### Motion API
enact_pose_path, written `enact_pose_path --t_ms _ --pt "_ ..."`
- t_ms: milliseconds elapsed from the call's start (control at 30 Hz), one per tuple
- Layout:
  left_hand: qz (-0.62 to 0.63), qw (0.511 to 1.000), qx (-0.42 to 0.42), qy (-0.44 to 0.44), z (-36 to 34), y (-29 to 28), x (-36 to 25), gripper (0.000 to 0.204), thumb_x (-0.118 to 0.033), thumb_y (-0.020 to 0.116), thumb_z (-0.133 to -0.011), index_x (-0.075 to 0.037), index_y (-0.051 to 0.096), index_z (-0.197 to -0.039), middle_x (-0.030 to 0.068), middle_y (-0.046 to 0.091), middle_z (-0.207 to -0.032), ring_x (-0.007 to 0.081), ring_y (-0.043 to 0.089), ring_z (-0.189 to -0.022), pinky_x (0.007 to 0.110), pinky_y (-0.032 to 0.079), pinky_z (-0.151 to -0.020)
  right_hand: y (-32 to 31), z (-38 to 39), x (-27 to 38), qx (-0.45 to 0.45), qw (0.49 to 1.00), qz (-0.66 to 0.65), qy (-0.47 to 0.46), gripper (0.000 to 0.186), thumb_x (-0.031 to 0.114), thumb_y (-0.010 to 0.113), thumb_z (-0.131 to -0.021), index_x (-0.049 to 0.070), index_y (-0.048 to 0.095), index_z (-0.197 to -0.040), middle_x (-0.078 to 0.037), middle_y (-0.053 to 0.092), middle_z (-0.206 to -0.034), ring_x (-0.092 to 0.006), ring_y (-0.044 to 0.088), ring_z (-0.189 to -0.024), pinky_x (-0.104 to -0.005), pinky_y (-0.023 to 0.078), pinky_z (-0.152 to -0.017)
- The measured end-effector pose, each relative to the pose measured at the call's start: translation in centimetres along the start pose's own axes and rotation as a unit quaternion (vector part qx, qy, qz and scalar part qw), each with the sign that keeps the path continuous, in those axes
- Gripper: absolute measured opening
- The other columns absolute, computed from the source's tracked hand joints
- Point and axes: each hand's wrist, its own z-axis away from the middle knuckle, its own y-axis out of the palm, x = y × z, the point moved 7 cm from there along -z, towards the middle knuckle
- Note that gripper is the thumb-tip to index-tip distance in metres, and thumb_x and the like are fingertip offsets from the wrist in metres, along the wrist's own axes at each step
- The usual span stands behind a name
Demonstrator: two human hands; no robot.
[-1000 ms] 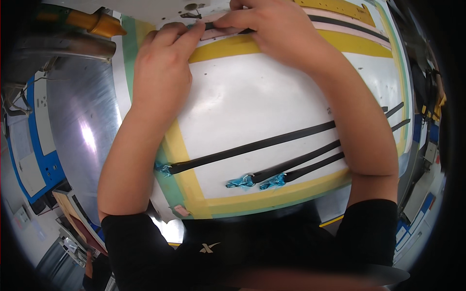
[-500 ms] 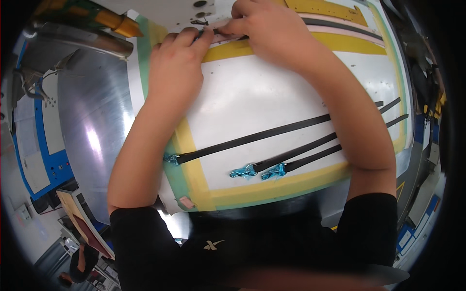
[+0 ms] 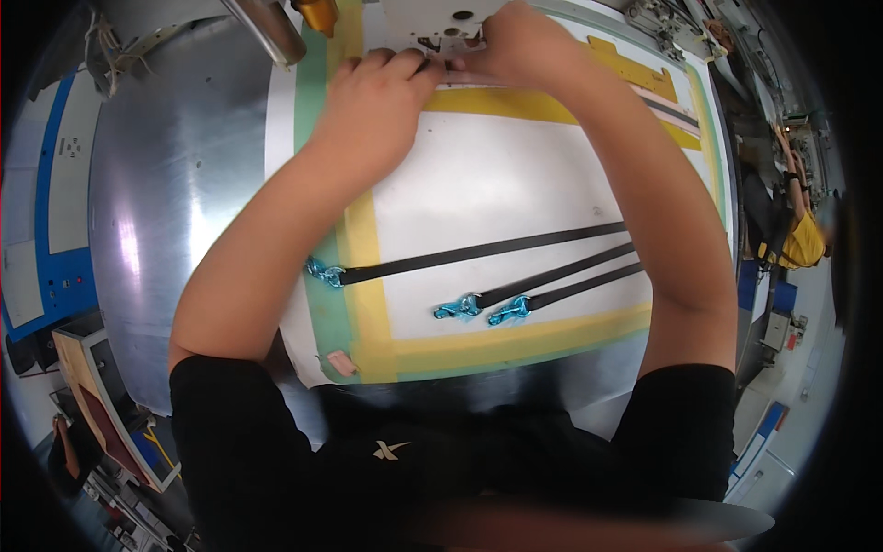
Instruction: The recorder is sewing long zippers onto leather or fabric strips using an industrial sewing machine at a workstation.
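At the far edge of the white work surface, my left hand (image 3: 379,103) has its fingers bent and pressed down by a dark strip. Close to its right, my right hand (image 3: 532,48) is closed in a pinch on a black strap (image 3: 671,114), which runs out to the right beyond my forearm. Its stretch under my fingers is mostly hidden. Just beyond the fingertips is a small metal part (image 3: 429,43) of a white machine (image 3: 414,17). A yellow strip (image 3: 501,103) lies along the near side of the hands.
Nearer me lie three black straps (image 3: 478,256) with blue-wrapped metal snap hooks (image 3: 457,307), their right ends behind my right forearm. Green and yellow tape (image 3: 363,248) borders the white sheet. A metal cylinder (image 3: 267,32) juts in at upper left. Another person's yellow garment (image 3: 803,241) shows far right.
The whole view has shifted and turned slightly. Both hands stay close together beside the machine, still at the black strap. The three straps with hooks lie as before.
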Motion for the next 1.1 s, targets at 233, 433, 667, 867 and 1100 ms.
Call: enact_pose_path --t_ms 233,433,667,867,1100 --pt "-0.005 0.999 -0.032 0.005 0.0 0.1 -0.1 0.05 0.0 0.053 -0.089 -0.01 0.064 -0.137 0.0074 0.064 -0.131 0.0293 0.057 -0.124 0.049 0.041 -0.109 -1.5 2.7 -6.3 -0.012 0.989 0.124 0.077 0.042 0.043 0.079 -0.087 0.008 0.075 -0.11 -0.011 0.076 -0.102 -0.0301 0.073 -0.101 -0.0439 0.058 -0.085" --pt "-0.022 1.0 0.006 -0.016 0.0 0.8 0.2 0.06 0.004 0.048 -0.09 -0.013 0.06 -0.146 0.0106 0.061 -0.14 0.0315 0.056 -0.129 0.046 0.039 -0.114 -2.4 6.2 -13.8 -0.034 0.979 0.143 0.138 0.044 0.043 0.083 -0.082 0.004 0.07 -0.097 -0.016 0.074 -0.091 -0.036 0.072 -0.09 -0.0454 0.055 -0.078" --pt "-0.013 1.0 0.01 -0.012 0.2 0.8 0.5 0.062 0.007 0.048 -0.087 -0.012 0.06 -0.145 0.0127 0.06 -0.141 0.0335 0.055 -0.129 0.046 0.04 -0.113 -3.6 9.7 -20.8 -0.029 0.958 0.202 0.202 0.046 0.047 0.084 -0.082 0.005 0.068 -0.09 -0.015 0.073 -0.088 -0.0334 0.072 -0.086 -0.0433 0.055 -0.075" --pt "-0.012 1.0 0.013 -0.011 0.4 0.7 0.4 0.066 0.009 0.048 -0.086 -0.012 0.058 -0.147 0.0144 0.058 -0.143 0.0353 0.054 -0.131 0.047 0.038 -0.116 -4.8 12.6 -27.1 -0.01 0.935 0.223 0.275 0.051 0.052 0.086 -0.078 0.005 0.069 -0.089 -0.016 0.073 -0.089 -0.0331 0.071 -0.087 -0.0429 0.055 -0.075" --pt "-0.019 0.999 0.022 -0.018 0.2 0.8 0.4 0.067 0.009 0.047 -0.086 -0.012 0.057 -0.148 0.015 0.057 -0.144 0.0358 0.053 -0.132 0.047 0.037 -0.117 -5.4 16.1 -36.2 0.035 0.908 0.252 0.334 0.069 0.062 0.084 -0.078 0.001 0.074 -0.109 -0.018 0.075 -0.111 -0.0337 0.073 -0.103 -0.0452 0.057 -0.088"
